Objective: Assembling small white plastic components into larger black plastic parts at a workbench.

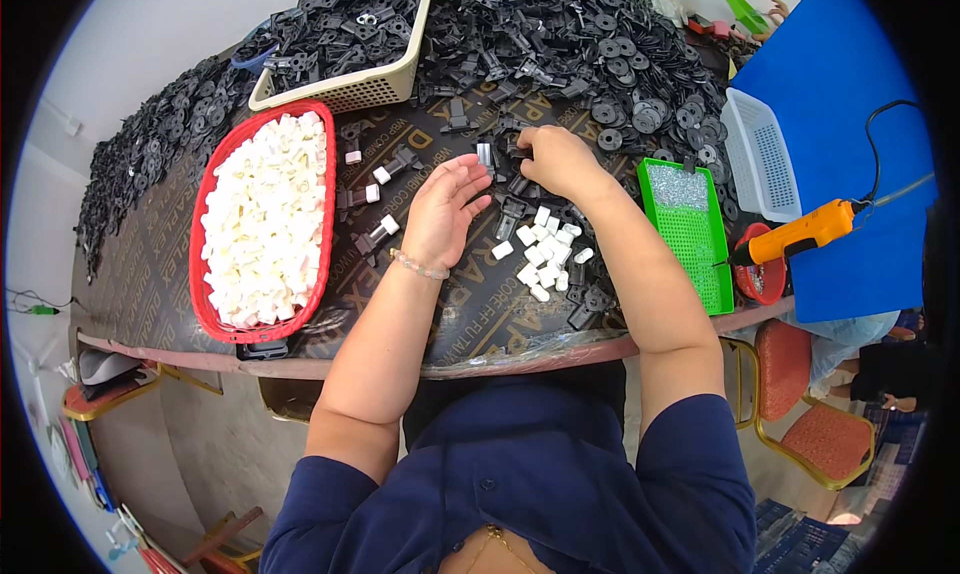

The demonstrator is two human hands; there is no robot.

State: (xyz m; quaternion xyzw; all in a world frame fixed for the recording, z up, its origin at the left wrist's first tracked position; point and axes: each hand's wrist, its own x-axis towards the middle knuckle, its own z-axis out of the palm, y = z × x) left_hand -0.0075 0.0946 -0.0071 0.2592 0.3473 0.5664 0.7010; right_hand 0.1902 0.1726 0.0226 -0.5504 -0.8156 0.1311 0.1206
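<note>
By left hand (440, 212); black part (485, 155); long axis running near-to-far

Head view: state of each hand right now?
Left hand: open, nothing visibly held.
Right hand: curled at black parts; can't tell if holding one.

Brownish-gold capital letters (515, 322) are printed across the dark tabletop (150, 259) in slanting, repeating rows, large ones beside smaller ones. They show left and right of the red basket (328, 164) and beside the loose white pieces (547, 253), toward the near edge; things lying on top partly cover them.
</note>
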